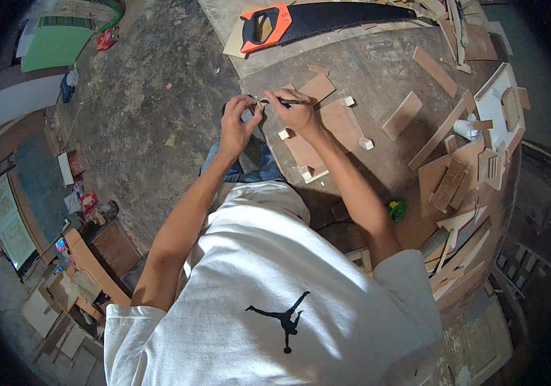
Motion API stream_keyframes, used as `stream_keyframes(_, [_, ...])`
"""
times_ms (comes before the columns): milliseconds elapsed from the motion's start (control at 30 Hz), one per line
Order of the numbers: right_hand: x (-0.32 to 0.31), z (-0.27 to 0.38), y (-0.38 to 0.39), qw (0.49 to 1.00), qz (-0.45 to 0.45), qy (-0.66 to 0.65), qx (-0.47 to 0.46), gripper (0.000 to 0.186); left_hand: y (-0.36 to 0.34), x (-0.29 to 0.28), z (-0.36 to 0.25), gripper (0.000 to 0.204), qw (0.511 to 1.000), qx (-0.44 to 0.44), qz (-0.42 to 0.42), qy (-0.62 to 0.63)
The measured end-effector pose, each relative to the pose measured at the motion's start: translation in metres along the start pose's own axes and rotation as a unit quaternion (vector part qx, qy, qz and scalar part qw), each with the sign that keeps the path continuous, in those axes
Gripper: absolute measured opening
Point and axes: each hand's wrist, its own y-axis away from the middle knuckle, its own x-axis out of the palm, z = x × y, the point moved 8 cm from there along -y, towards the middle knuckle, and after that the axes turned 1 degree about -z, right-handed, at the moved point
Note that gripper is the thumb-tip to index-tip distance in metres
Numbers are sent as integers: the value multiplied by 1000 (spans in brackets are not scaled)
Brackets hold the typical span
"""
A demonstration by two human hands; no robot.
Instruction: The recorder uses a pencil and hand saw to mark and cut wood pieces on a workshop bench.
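Past one white shirt (275, 270), left hand (240, 119) pinches one small piece (262, 105), right hand (298, 116) grips one black pen (293, 101).

Orange-handled saw (330, 23), green panel (58, 49)

1. I see the left forearm (192, 196) and right forearm (351, 180), both bare, stretched forward and converging.
2. The left hand (235, 125) curls, thumb arched toward the index finger.
3. The right hand (298, 117) turns inward close by, fingers bent in a pinch.
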Motion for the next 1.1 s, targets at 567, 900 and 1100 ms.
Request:
stream_keyframes(567, [-1,4,-2,1000,21,20,-1,14,0,3,5,27,1000,-2,4,17])
stream_keyframes(900, [-1,3,-3,998,42,36,16,13,0,1,5,26,1000,-2,6,13])
stream_keyframes(1100, [-14,20,-11,995,-26,-90,-37,13,1,0,4,28,1000,-5,17,1])
